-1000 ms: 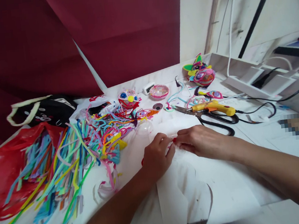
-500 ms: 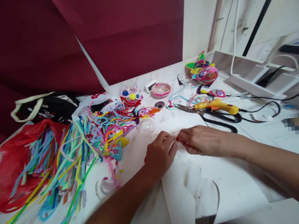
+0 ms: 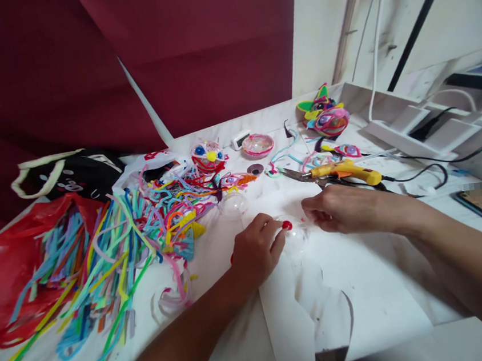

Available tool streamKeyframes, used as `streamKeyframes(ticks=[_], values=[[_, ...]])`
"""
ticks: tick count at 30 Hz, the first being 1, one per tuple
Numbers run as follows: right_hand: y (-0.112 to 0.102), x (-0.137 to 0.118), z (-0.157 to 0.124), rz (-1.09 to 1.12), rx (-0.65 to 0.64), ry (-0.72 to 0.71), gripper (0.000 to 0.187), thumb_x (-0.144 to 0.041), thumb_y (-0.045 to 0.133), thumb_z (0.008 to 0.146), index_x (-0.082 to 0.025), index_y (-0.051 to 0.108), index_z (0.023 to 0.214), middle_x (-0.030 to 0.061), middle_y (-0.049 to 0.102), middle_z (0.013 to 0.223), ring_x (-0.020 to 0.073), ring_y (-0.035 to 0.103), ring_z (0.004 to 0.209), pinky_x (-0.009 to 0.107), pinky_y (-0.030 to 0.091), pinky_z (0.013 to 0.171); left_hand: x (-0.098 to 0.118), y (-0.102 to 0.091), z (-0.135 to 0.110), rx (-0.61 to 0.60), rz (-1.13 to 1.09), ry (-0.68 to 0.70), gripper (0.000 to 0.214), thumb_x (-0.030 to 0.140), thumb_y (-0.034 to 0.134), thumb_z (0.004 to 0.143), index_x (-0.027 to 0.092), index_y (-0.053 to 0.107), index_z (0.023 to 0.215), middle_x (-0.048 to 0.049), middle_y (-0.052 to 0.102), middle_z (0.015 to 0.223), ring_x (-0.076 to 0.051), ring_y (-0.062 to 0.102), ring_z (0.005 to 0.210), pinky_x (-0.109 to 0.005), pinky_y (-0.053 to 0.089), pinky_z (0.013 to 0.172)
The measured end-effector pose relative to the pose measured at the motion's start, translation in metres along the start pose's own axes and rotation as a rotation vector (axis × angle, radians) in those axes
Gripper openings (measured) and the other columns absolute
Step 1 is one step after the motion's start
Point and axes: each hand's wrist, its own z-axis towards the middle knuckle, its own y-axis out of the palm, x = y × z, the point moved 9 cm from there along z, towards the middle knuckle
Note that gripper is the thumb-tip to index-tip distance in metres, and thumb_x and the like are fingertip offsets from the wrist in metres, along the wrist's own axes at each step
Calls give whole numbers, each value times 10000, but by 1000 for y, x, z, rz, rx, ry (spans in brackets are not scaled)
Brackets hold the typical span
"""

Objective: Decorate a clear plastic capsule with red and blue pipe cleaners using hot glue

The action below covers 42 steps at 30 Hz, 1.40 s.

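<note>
The person's left hand (image 3: pixel 257 250) has a small red coil (image 3: pixel 287 225) pinched between thumb and fingertip, so that grip is narrow and full. Just to the right of the pinch, the right hand (image 3: pixel 341 210) is curled with its fingertips bunched together; I can't tell whether anything is in them. Right below the coil sits a clear dome (image 3: pixel 298 242) on white paper (image 3: pixel 288 325), though I can't make out whether the two touch. A second dome (image 3: pixel 234 205) lies beyond the left hand. Past the right hand are the glue gun (image 3: pixel 346 173) and scissors (image 3: pixel 296 175), the gun lying across them. Well left of the pinch spread the pipe cleaners (image 3: pixel 116 268), some in a red bag (image 3: pixel 2 280).
</note>
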Motion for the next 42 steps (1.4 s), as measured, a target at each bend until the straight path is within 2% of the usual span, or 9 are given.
streamKeyframes(ticks=[4,7,10,12,16,26,33,38,42], values=[[-3,3,2,-89,44,35,157,-134,496,830,-197,635,795,49,668,753,158,582,668,261,299,567,1,-1,0,11,2,10,141,201,506,877,191,603,978,-38,624,901,-138,621,802,-234,511,677],[-12,4,4,-86,120,105,148,-209,524,842,-184,623,735,53,657,689,167,574,628,272,279,539,2,-2,0,19,20,18,145,205,510,878,193,599,992,-36,627,903,-141,623,806,-237,513,679],[-20,-6,5,76,215,38,58,-174,559,807,-182,615,799,22,650,707,140,563,618,254,316,550,4,-1,1,10,31,20,153,216,505,886,191,598,1005,-36,627,906,-142,625,798,-239,515,664],[-21,-17,5,196,251,-50,134,-135,546,806,-184,622,905,21,664,814,128,580,676,240,357,596,4,0,1,1,30,20,162,219,497,890,188,601,1011,-40,626,904,-143,625,785,-241,518,654],[-14,-30,6,226,232,-127,154,-139,514,853,-184,646,917,39,655,877,134,595,751,243,379,650,5,0,1,3,16,25,178,218,490,890,180,601,1023,-53,628,922,-144,626,780,-242,529,649],[-10,-34,9,125,196,-71,172,-119,506,858,-171,670,838,36,646,858,119,589,714,236,337,594,5,0,0,58,-5,44,161,192,525,878,179,600,1020,-61,647,992,-146,650,818,-219,534,623],[-8,-33,11,140,233,-86,162,-103,527,824,-169,669,785,35,661,823,111,594,685,224,353,589,17,-5,-3,106,-9,203,180,129,531,873,174,621,1023,-46,699,1015,-143,674,876,-221,564,732],[-31,-7,1,102,307,-21,163,-152,520,832,-175,681,826,56,682,827,145,607,725,241,379,630,20,-4,-5,123,47,293,185,133,554,872,164,631,1037,-53,714,1005,-149,682,854,-236,575,725],[-68,51,-26,-112,443,334,232,-245,452,871,-189,678,876,73,691,864,183,615,756,270,387,649,23,-5,-7,145,95,373,214,110,565,862,150,628,1063,-71,711,1020,-153,684,826,-244,576,678]])
